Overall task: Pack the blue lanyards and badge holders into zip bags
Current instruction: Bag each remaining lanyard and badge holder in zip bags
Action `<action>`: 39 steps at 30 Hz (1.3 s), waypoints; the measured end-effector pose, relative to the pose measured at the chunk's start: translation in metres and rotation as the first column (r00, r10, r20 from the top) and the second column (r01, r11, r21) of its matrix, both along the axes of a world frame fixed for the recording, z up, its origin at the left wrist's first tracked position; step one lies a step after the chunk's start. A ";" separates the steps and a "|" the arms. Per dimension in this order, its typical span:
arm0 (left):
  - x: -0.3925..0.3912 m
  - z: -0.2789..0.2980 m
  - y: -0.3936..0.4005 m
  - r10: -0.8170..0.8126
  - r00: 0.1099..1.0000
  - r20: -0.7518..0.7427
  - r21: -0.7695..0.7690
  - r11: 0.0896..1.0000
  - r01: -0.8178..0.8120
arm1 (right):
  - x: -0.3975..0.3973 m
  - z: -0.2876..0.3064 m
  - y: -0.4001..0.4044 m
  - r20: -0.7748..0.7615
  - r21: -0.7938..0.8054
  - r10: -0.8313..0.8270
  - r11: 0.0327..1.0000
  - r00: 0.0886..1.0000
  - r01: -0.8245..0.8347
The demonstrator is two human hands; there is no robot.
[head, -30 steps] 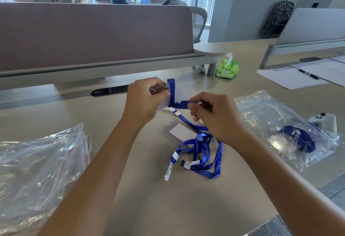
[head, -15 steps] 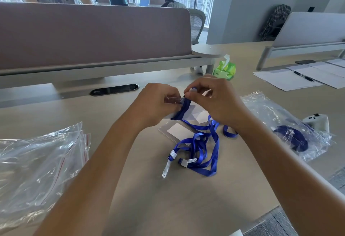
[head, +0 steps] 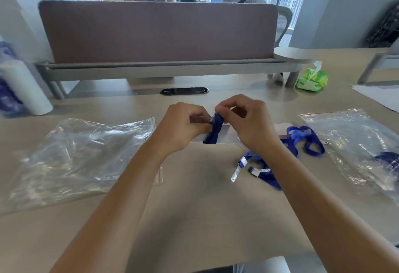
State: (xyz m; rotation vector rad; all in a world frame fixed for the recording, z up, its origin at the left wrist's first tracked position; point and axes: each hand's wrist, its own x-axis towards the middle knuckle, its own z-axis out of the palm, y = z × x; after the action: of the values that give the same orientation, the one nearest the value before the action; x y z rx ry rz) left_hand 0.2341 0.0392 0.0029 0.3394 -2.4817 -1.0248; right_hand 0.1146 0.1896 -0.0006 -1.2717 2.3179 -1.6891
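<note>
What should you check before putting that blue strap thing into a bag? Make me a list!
1. Both hands hold the work: ok. Left hand grips the clear badge holder; right hand pinches the blue lanyard.
2. Lanyard wound onto the holder: ok at the hands.
3. Whole lanyard gathered: not ok; its loose tail lies on the desk.
4. Empty zip bag within reach: ok, at left.
5. Bag mouth open: cannot tell.
6. Filled bag out of the way: ok, at right.
</note>
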 end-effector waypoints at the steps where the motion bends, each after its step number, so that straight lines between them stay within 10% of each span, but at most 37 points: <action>1: 0.011 -0.002 -0.005 0.023 1.000 -0.009 0.014 1.000 -0.023 | 0.008 -0.002 -0.007 -0.041 0.034 0.025 0.999 0.999 -0.024; 20: 0.117 -0.012 -0.051 0.401 0.916 -0.021 -0.106 0.910 -0.401 | 0.068 -0.007 -0.089 -0.455 0.380 0.521 0.847 0.722 -0.372; 27: 0.115 -0.025 -0.068 0.478 0.874 -0.090 -0.153 0.860 -0.486 | 0.050 -0.022 -0.094 -0.439 0.316 0.342 0.925 0.831 -0.213; 39: 0.105 -0.063 -0.059 0.677 0.706 0.208 -0.509 0.692 -0.513 | 0.051 -0.042 -0.093 -0.257 0.194 0.011 0.980 0.966 0.040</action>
State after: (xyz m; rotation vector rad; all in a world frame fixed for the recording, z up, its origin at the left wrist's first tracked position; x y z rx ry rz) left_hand 0.3391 -0.0199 -0.0597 1.2283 -2.5148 -0.1361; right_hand 0.1656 0.0962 -0.0426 -1.5132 2.5622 -1.3225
